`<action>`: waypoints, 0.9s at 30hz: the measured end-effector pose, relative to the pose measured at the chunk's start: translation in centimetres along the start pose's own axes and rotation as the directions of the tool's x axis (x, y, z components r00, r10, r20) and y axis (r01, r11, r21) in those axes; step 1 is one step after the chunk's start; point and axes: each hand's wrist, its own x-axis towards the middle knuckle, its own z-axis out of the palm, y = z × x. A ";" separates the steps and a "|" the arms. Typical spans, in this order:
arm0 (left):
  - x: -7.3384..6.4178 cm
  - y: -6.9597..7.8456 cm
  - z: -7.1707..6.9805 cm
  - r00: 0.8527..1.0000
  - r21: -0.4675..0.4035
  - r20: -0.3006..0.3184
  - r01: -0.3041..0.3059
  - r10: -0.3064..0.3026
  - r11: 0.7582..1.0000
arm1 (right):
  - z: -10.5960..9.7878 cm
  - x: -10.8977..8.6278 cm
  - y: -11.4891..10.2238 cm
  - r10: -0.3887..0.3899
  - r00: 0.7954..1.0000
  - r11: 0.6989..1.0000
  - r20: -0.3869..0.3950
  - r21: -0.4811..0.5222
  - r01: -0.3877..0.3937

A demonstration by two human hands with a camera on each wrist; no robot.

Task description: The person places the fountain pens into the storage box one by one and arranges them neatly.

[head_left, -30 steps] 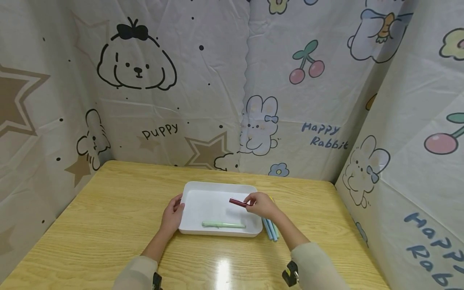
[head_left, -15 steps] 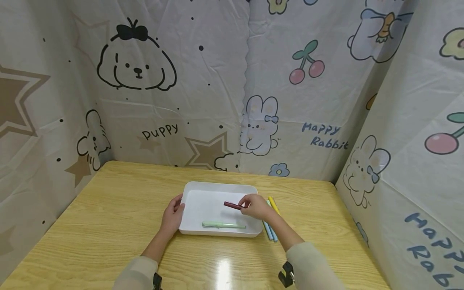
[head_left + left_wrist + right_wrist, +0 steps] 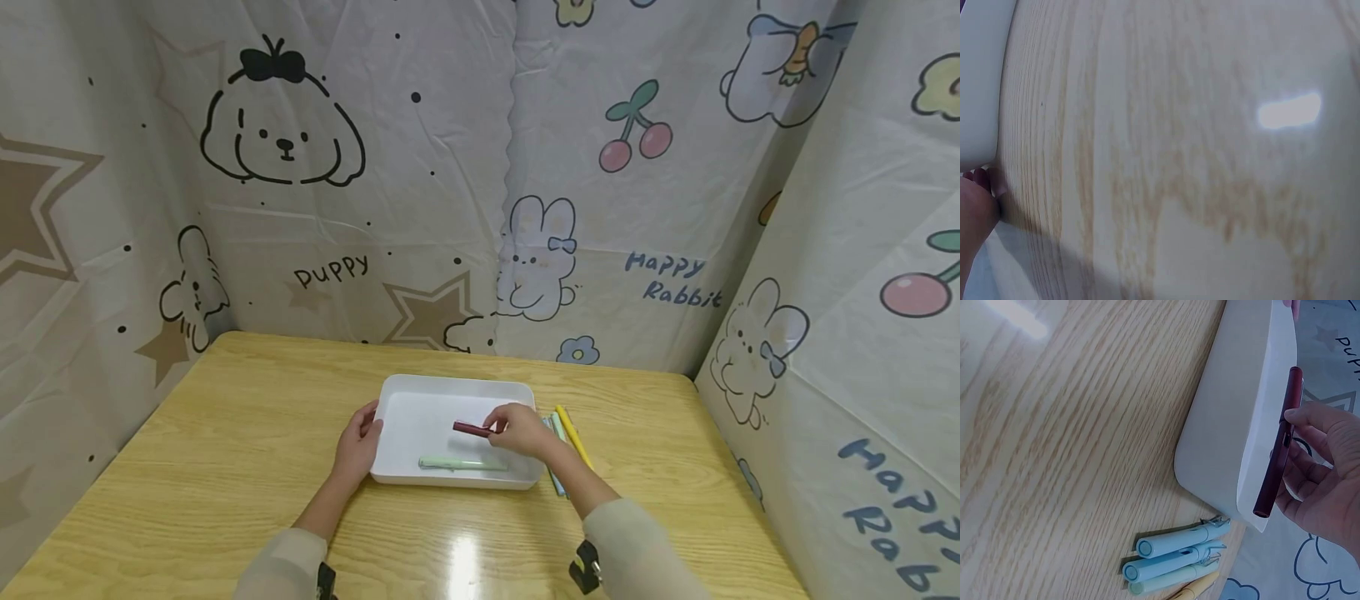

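My right hand (image 3: 519, 429) pinches a dark red capped pen (image 3: 471, 428) over the inside of a white tray (image 3: 405, 408). In the right wrist view thumb and fingertips hold the dark red pen (image 3: 1280, 450) near its middle, overlapping the tray's rim. A light green pen (image 3: 461, 463) lies in the tray along its near side. At the tray's left end, my left hand (image 3: 356, 446) holds the side, thumb by the rim. The left wrist view catches only part of the left hand (image 3: 975, 206) at the corner of the tray (image 3: 982, 87).
Right of the tray, on the wooden table (image 3: 262, 417), lie two light blue pens (image 3: 1179, 540), a pale green pen (image 3: 1169, 579) and a yellow pen (image 3: 573, 435). My right forearm partly covers them in the head view. Printed curtains (image 3: 442, 167) enclose the table's back and sides.
My right hand has moved left and slightly nearer over the tray, carrying the dark red pen. More of the yellow pen now shows. The left hand and tray stay put.
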 end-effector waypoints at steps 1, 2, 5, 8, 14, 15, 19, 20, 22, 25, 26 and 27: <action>0.0 0.0 0.0 1.000 0.000 0.000 0.000 0.000 1.000 | 0.1 0.1 -0.1 -0.004 1.000 1.000 0.005 0.002 0.004; 0.0 0.0 0.0 1.000 0.002 -0.001 -0.001 0.001 1.000 | 0.2 0.1 -0.2 -0.007 1.000 1.000 0.010 0.003 0.007; 0.0 0.0 0.0 1.000 0.003 0.001 -0.002 0.002 1.000 | 0.5 0.3 -0.4 -0.018 1.000 1.000 0.024 0.003 0.017; 0.0 0.0 0.0 1.000 0.005 0.002 -0.003 0.003 1.000 | 0.9 0.4 -0.7 -0.026 0.999 1.000 0.043 0.007 0.026; -0.1 0.1 0.0 1.000 0.009 -0.002 -0.006 0.006 1.000 | 1.7 0.7 -1.0 -0.013 0.997 1.000 0.082 0.002 0.013; -0.1 0.1 0.0 1.000 0.008 -0.003 -0.006 0.006 1.000 | 1.8 0.7 -1.0 -0.011 0.996 1.000 0.086 0.001 0.011; 0.0 0.0 0.0 1.000 0.010 -0.013 -0.009 0.009 1.000 | 2.3 0.8 -1.0 -0.010 0.996 1.000 0.094 0.011 0.010; 0.0 0.0 0.0 1.000 0.008 -0.015 -0.007 0.007 1.000 | 2.4 0.9 -1.0 -0.009 0.995 1.000 0.096 0.014 0.008; 0.0 0.0 0.0 1.000 0.007 -0.016 -0.005 0.005 1.000 | 2.5 0.9 -1.1 -0.014 0.995 1.000 0.097 0.011 0.012; 0.1 -0.1 0.0 1.000 0.004 -0.010 -0.005 0.005 1.000 | 2.8 1.1 -1.1 -0.025 0.995 1.000 0.096 0.003 0.025; 0.1 -0.2 0.0 1.000 0.000 -0.008 0.001 -0.001 1.000 | 2.9 1.1 -1.2 -0.027 0.995 1.000 0.096 0.001 0.027; 0.1 -0.2 0.0 1.000 0.001 -0.006 0.000 0.000 1.000 | 3.0 1.2 -1.2 -0.028 0.995 1.000 0.097 0.000 0.028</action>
